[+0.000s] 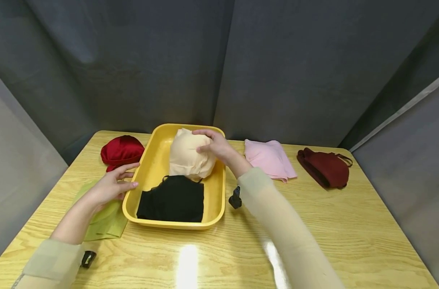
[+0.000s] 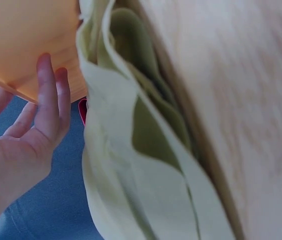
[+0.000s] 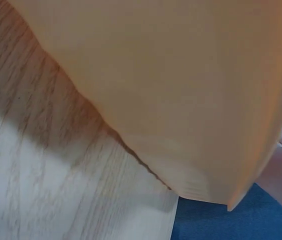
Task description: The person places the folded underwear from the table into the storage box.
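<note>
My right hand [image 1: 219,148] is on the right side of a folded cream bra [image 1: 188,154], with thumb and fingers bent over its rounded cup. The bra lies in the back part of a yellow tray [image 1: 129,208]. In front of it lies a folded black top with thin straps [image 1: 172,200]. My left hand [image 1: 112,184] is at the tray's left side, its fingers extended to the rim. In the left wrist view, the fingers of that hand [image 2: 31,130] touch the tray's outer wall [image 2: 31,40]. The tray wall [image 3: 161,90] hides most of the right hand in the right wrist view.
A red satin garment [image 1: 122,151] lies left of the tray. A green folded garment [image 1: 111,220] is under my left forearm. On the right lie a folded pink garment [image 1: 268,158] and a maroon garment with straps [image 1: 326,168]. Dark curtains [image 1: 277,72] hang behind the table.
</note>
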A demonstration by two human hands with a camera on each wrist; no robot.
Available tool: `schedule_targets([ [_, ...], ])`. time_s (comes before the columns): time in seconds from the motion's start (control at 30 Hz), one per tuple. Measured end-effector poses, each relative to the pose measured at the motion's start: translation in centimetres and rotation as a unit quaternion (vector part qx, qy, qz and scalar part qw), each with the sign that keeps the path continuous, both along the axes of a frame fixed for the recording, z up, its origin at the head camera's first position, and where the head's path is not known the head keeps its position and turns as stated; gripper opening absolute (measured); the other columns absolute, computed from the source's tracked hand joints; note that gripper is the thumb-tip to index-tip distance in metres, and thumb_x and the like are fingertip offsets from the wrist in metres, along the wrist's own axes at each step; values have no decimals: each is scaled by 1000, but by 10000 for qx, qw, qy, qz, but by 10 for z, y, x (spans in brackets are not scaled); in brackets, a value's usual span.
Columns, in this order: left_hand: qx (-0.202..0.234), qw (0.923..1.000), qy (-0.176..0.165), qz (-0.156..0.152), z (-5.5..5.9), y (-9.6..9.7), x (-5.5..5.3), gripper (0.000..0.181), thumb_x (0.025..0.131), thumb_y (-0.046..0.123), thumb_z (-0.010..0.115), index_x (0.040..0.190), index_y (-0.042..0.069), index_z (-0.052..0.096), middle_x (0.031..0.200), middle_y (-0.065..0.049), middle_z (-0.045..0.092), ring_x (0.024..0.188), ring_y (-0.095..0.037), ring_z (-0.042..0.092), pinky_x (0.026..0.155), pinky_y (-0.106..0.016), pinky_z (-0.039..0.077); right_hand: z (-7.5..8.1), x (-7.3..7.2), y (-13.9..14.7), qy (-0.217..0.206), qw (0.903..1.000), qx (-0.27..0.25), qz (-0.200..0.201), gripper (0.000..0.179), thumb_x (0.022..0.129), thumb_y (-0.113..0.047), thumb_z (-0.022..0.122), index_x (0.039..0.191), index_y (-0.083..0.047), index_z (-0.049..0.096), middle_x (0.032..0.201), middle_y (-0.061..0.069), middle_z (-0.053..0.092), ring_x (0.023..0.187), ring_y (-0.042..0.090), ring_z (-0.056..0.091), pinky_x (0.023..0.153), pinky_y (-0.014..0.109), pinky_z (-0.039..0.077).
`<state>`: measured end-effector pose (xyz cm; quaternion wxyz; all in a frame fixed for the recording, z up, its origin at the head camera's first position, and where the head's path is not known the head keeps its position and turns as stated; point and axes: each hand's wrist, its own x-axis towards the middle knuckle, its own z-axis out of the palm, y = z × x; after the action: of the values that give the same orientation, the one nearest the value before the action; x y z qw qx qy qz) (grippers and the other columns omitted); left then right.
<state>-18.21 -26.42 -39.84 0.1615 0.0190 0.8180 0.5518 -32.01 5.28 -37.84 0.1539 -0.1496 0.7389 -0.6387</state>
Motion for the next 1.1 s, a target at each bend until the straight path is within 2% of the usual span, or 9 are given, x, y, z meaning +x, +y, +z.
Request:
schedule_targets([
  [0.33,-20,10000,27,-2,1,-1,1,67,92,16,61,150,16,26,138,-25,35,99,-28,56,71,-32,52,-12,-8,-4,314,9978,576,-71,53,78,9,69,124,-15,61,133,2,52,116,22,48,104,36,37],
  [0.5,-48,10000,40,-20,1,-1,1,67,92,15,61,150,15,25,138,-26,36,100,-27,57,71,-33,52,-16,-10,-6,699,9921,1038,-22,60,76,13,68,128,-15,58,139,3,48,121,23,44,106,36,34],
  [0.67,-26,10000,58,-27,2,-1,2,67,92,15,60,150,15,25,138,-26,36,99,-27,57,70,-33,53,-18,-13,-10,1377,9748,1756,79,66,73,15,69,131,-13,54,141,5,47,125,22,43,107,33,34],
  [0.8,-27,10000,57,-25,2,-1,2,67,93,15,60,150,15,25,138,-26,36,99,-27,57,71,-33,53,-22,-14,-12,1758,9610,2129,132,68,73,14,70,133,-11,53,141,6,47,129,21,40,110,32,29],
  [0.93,-28,10000,41,-25,3,0,1,67,93,15,60,150,15,25,138,-26,35,98,-27,56,70,-33,52,-23,-14,-14,1889,9503,2472,101,65,75,10,72,133,-13,53,141,7,45,130,23,38,111,34,26],
  [1.1,-21,10000,22,-22,3,2,1,67,93,15,60,150,15,25,138,-25,35,98,-27,54,70,-32,52,-26,-14,-14,1982,9377,2854,-21,62,76,4,73,131,-16,55,141,8,41,129,24,39,109,36,31],
])
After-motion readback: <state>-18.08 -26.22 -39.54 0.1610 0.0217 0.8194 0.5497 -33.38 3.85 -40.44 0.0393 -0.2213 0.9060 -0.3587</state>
